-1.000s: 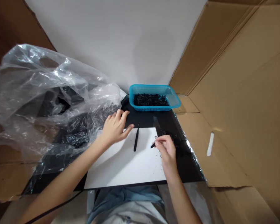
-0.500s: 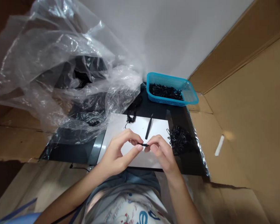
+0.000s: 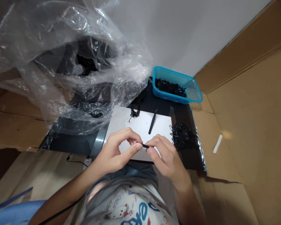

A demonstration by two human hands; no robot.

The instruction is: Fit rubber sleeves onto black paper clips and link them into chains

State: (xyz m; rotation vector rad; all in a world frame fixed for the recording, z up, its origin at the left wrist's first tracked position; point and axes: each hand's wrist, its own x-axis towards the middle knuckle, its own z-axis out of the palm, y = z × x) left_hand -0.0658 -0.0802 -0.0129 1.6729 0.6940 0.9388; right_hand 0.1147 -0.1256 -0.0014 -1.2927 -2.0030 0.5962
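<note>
My left hand (image 3: 114,150) and my right hand (image 3: 165,154) meet above the near edge of a white sheet (image 3: 140,125). Both pinch a small black piece (image 3: 145,145) between thumb and fingertips, one hand at each end. Black tweezers (image 3: 152,121) lie on the sheet just beyond my hands. A small clump of black pieces (image 3: 134,113) sits at the sheet's far left. A bigger heap of black pieces (image 3: 181,134) lies right of the sheet on the black mat (image 3: 164,109).
A blue basket (image 3: 178,84) holding black pieces stands at the back right. A large crumpled clear plastic bag (image 3: 67,62) covers the left side. Cardboard walls (image 3: 248,93) close in on the right. A white stick (image 3: 217,143) lies on the cardboard.
My left hand left the sheet's far side and joined my right hand near my body; both now pinch the black piece. The view swung left and down.
</note>
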